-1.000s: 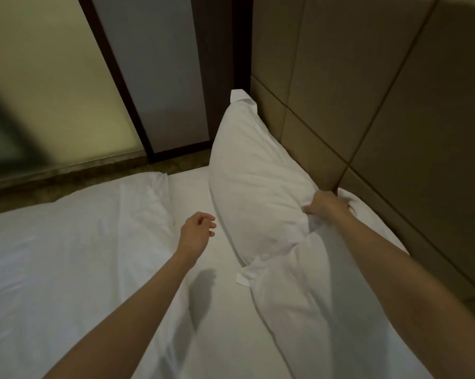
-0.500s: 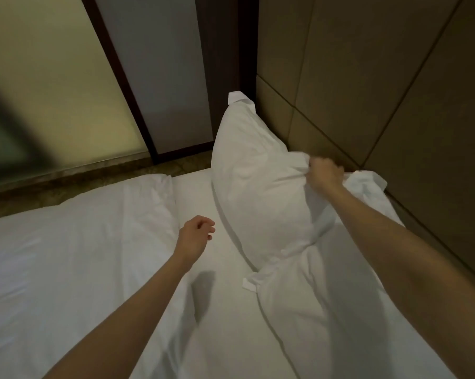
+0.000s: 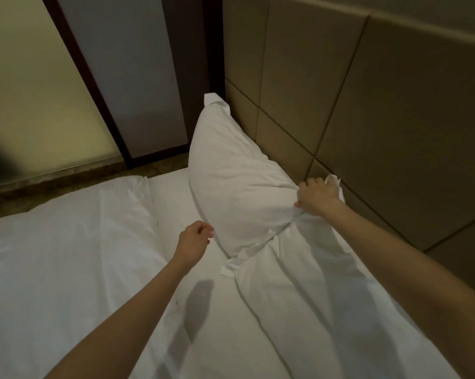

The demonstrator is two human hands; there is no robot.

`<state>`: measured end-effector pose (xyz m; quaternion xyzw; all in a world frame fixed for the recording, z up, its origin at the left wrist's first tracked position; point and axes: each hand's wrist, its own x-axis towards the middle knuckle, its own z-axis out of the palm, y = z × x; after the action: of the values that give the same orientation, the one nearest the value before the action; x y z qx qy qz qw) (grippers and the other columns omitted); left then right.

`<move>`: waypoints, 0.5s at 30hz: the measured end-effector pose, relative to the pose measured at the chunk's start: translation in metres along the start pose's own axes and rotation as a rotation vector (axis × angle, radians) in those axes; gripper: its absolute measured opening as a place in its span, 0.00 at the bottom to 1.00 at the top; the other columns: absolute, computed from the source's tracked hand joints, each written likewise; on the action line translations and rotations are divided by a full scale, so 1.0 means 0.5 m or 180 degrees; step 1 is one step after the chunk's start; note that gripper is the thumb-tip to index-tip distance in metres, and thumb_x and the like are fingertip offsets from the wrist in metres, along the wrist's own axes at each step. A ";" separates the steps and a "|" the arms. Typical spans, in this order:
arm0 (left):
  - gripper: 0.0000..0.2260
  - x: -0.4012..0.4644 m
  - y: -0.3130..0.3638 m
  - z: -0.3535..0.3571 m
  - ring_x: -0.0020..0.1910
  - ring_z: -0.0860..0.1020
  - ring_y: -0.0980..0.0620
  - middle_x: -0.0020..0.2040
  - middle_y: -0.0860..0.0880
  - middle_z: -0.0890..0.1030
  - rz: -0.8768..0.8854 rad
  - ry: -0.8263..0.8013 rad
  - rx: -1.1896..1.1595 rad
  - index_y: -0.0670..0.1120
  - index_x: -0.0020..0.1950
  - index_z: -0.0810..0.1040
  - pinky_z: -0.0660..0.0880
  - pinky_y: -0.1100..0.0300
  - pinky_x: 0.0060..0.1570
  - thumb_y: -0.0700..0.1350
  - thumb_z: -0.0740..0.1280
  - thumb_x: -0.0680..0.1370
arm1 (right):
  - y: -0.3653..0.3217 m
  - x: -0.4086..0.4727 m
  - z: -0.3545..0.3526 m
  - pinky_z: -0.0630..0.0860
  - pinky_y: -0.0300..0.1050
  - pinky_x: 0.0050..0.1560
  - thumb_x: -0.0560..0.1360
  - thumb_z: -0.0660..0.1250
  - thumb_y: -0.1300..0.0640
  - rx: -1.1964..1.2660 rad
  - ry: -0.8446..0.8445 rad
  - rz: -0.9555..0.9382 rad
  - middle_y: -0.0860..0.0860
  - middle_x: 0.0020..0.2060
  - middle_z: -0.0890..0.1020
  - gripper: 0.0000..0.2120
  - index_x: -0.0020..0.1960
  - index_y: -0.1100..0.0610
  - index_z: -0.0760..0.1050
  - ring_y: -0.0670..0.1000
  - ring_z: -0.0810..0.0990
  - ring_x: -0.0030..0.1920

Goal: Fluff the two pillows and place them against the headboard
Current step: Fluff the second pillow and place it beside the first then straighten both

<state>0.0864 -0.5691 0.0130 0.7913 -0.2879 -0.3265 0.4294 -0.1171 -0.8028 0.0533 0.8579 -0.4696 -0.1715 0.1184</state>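
- Since half a second ago, right hand (image 3: 318,198) has dropped, pressing far pillow (image 3: 239,184), centre frame, against headboard (image 3: 367,110); grip closed on its corner.
- Left hand (image 3: 194,240) loosely curled, empty.
- Near pillow (image 3: 312,296) lies flat, lower right.
- Risk: released corner may slump, tipping the pillow forward.

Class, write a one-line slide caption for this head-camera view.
Right hand grips far pillow against headboard; left hand hovers, empty.

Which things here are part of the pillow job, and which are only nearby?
Part of the job:
- far pillow, leaning on the headboard
- near pillow, its top corner gripped by the right hand
- left hand, loosely curled, holding nothing

Only nearby:
- duvet
- glass panel
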 end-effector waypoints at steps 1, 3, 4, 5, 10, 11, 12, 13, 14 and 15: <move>0.11 -0.016 0.005 0.006 0.40 0.78 0.51 0.44 0.48 0.81 0.0018 -0.0019 -0.0001 0.43 0.50 0.79 0.70 0.66 0.36 0.39 0.56 0.78 | 0.014 -0.023 0.010 0.58 0.58 0.68 0.78 0.55 0.53 -0.0071 0.0148 0.0003 0.57 0.65 0.72 0.17 0.65 0.57 0.68 0.58 0.70 0.66; 0.11 -0.037 0.009 0.015 0.41 0.78 0.50 0.43 0.48 0.81 0.0035 -0.0066 0.0027 0.43 0.49 0.79 0.71 0.65 0.37 0.39 0.56 0.78 | 0.025 -0.051 0.026 0.61 0.56 0.67 0.77 0.53 0.60 -0.0090 0.0397 0.0014 0.57 0.63 0.73 0.16 0.64 0.58 0.69 0.58 0.71 0.64; 0.11 -0.055 0.012 0.019 0.42 0.78 0.50 0.44 0.48 0.81 0.0056 -0.0079 0.0043 0.44 0.49 0.79 0.71 0.64 0.38 0.38 0.57 0.78 | 0.029 -0.068 0.025 0.61 0.56 0.66 0.77 0.53 0.61 -0.0038 0.0502 0.0001 0.58 0.62 0.73 0.16 0.63 0.59 0.69 0.59 0.72 0.63; 0.11 -0.070 0.015 0.022 0.43 0.78 0.49 0.44 0.48 0.81 0.0078 -0.0089 0.0062 0.44 0.48 0.79 0.71 0.63 0.39 0.38 0.57 0.77 | 0.028 -0.079 0.023 0.62 0.55 0.66 0.77 0.54 0.62 0.0065 0.0626 -0.0046 0.58 0.61 0.74 0.16 0.63 0.59 0.70 0.59 0.72 0.63; 0.11 -0.130 0.037 0.016 0.40 0.78 0.49 0.41 0.48 0.81 0.0149 -0.0075 -0.0018 0.44 0.48 0.79 0.71 0.64 0.37 0.38 0.57 0.77 | 0.033 -0.147 -0.016 0.67 0.51 0.57 0.73 0.59 0.63 0.1320 0.1281 -0.0142 0.58 0.51 0.82 0.10 0.51 0.60 0.78 0.60 0.77 0.54; 0.12 -0.139 0.043 0.011 0.40 0.78 0.49 0.41 0.47 0.82 0.0188 -0.0059 -0.0055 0.43 0.48 0.79 0.71 0.63 0.37 0.38 0.56 0.77 | 0.032 -0.167 -0.024 0.69 0.50 0.54 0.73 0.60 0.64 0.1692 0.1389 -0.0119 0.58 0.49 0.83 0.10 0.50 0.61 0.79 0.60 0.78 0.51; 0.12 -0.153 0.053 0.004 0.40 0.78 0.49 0.41 0.46 0.82 0.0225 -0.0052 -0.0074 0.43 0.49 0.79 0.71 0.63 0.37 0.38 0.56 0.78 | 0.030 -0.193 -0.035 0.71 0.49 0.51 0.73 0.60 0.65 0.2117 0.1484 -0.0110 0.59 0.47 0.84 0.11 0.49 0.61 0.80 0.61 0.79 0.49; 0.13 -0.158 0.059 0.000 0.39 0.78 0.49 0.41 0.46 0.82 0.0272 -0.0058 -0.0097 0.42 0.49 0.80 0.71 0.63 0.37 0.38 0.55 0.78 | 0.026 -0.210 -0.044 0.72 0.47 0.46 0.74 0.60 0.66 0.2538 0.1540 -0.0089 0.59 0.45 0.84 0.11 0.48 0.61 0.80 0.60 0.79 0.45; 0.13 -0.175 0.066 -0.009 0.39 0.79 0.49 0.41 0.46 0.82 0.0323 -0.0073 -0.0076 0.42 0.49 0.80 0.71 0.63 0.37 0.38 0.55 0.78 | 0.023 -0.238 -0.053 0.71 0.44 0.41 0.74 0.60 0.67 0.2980 0.1586 -0.0076 0.58 0.43 0.84 0.11 0.47 0.62 0.81 0.57 0.79 0.41; 0.13 -0.185 0.071 -0.017 0.39 0.79 0.50 0.41 0.46 0.82 0.0380 -0.0075 -0.0094 0.43 0.49 0.80 0.71 0.63 0.37 0.38 0.55 0.79 | 0.016 -0.260 -0.062 0.70 0.41 0.38 0.74 0.60 0.67 0.3355 0.1608 -0.0027 0.57 0.41 0.84 0.11 0.46 0.61 0.81 0.52 0.77 0.36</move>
<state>0.0293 -0.5134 0.0723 0.7624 -0.3348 -0.3139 0.4563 -0.1757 -0.6956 0.1085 0.8173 -0.4452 0.2947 -0.2168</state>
